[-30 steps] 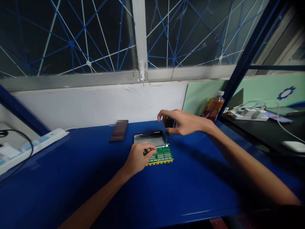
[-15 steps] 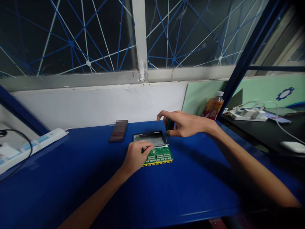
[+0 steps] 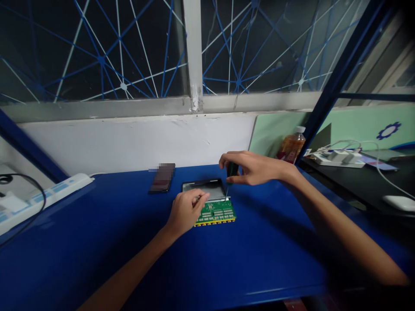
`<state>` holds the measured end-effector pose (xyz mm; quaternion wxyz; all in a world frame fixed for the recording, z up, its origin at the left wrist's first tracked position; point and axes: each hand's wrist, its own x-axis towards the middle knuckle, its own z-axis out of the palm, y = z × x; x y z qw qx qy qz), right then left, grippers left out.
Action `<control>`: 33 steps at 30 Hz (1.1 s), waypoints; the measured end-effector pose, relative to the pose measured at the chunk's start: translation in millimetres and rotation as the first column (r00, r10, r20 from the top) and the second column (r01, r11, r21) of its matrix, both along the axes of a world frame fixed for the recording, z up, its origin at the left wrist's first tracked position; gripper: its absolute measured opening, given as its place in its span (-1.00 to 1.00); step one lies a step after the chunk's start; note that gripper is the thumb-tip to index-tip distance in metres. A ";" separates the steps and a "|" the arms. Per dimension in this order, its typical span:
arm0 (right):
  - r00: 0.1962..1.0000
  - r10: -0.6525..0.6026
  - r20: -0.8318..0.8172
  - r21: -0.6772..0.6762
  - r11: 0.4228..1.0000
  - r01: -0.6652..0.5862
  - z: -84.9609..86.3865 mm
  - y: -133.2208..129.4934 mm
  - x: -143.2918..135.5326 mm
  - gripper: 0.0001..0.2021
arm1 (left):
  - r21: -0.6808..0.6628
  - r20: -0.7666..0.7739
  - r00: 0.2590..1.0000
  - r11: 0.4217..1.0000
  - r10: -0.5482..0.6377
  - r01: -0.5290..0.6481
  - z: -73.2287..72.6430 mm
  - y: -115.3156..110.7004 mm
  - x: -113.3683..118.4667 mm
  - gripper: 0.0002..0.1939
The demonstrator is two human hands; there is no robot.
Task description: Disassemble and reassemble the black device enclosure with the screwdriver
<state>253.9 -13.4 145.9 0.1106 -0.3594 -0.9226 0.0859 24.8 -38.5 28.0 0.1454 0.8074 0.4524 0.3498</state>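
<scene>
My right hand (image 3: 244, 168) is closed around the dark green handle of a screwdriver (image 3: 231, 172). Its thin shaft points down, and the tip meets the upper right part of a green circuit board (image 3: 217, 211). Yellow parts run along the board's near edge. My left hand (image 3: 189, 211) covers the board's left end, with thumb and fingers pinched together above it; what they hold, if anything, is too small to make out. Just behind the board lies an open black-rimmed case (image 3: 207, 188) with a grey inside, partly hidden by the left hand.
A dark phone (image 3: 162, 178) lies on the blue table (image 3: 253, 255) to the left. White power strips stand at the far left (image 3: 61, 192) and on the black desk at right (image 3: 339, 159). A drink bottle (image 3: 293, 144) is by the wall, near a blue frame post.
The fingers of my right hand have shifted slightly around the screwdriver handle, whose tip stays at the board. My left fingers have moved a little. The view has shifted slightly.
</scene>
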 end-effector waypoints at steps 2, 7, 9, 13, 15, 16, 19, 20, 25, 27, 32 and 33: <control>0.999 0.032 -0.006 -0.026 0.999 -0.033 1.1 -1.5 -0.4 -0.71 | -0.054 0.005 1.000 0.999 0.000 0.001 -1.3 -0.2 0.9 -0.63; 1.000 0.020 0.008 0.051 0.998 -0.021 0.8 -1.5 -4.8 -0.78 | -0.142 0.016 0.999 0.989 -0.039 0.041 -6.2 0.7 1.7 -0.64; 0.999 -0.038 0.032 0.113 0.993 0.035 -0.2 -0.6 -5.2 -0.80 | -0.179 0.019 0.998 0.981 -0.066 0.069 -6.2 1.1 1.1 -0.65; 0.993 -0.091 0.068 0.116 0.990 0.083 -0.7 -1.4 -2.6 -0.72 | -0.221 0.056 0.993 0.968 -0.106 0.116 -3.8 2.0 -0.5 -0.64; 0.995 -0.073 0.068 0.072 0.995 0.068 0.9 -4.4 -0.3 -0.74 | -0.235 0.061 0.992 0.964 -0.112 0.123 -3.0 2.4 -1.0 -0.64; 0.996 -0.060 0.068 0.045 0.997 0.057 1.9 -6.3 0.7 -0.74 | -0.241 0.051 0.993 0.963 -0.110 0.120 -2.8 2.6 -1.1 -0.65; 0.997 -0.039 0.073 -0.008 0.999 0.040 4.5 -10.9 1.5 -0.77 | -0.253 -0.001 0.995 0.962 -0.103 0.100 -2.5 2.8 -0.6 -0.65; 0.997 -0.042 0.071 -0.011 0.999 0.043 4.6 -11.5 0.7 -0.79 | -0.254 -0.017 0.994 0.962 -0.105 0.097 -2.3 2.8 -0.4 -0.65; 0.994 -0.081 0.071 0.109 0.991 0.073 0.0 -8.3 -8.3 -0.76 | -0.225 -0.080 0.991 0.970 -0.111 0.091 -2.1 2.4 0.1 -0.63; 0.985 -0.150 0.087 0.165 0.977 0.135 -2.1 -7.8 -10.7 -0.70 | -0.204 -0.107 0.988 0.975 -0.107 0.083 -3.1 2.3 0.0 -0.63; 0.985 -0.160 0.066 0.040 0.987 0.157 -0.9 -11.8 -2.2 -0.69 | -0.193 -0.126 0.986 0.978 -0.107 0.082 -4.1 2.3 -0.3 -0.63; 0.989 -0.129 0.069 0.001 0.992 0.130 0.1 -12.5 0.6 -0.71 | -0.194 -0.125 0.986 0.978 -0.106 0.081 -3.7 2.3 -0.3 -0.63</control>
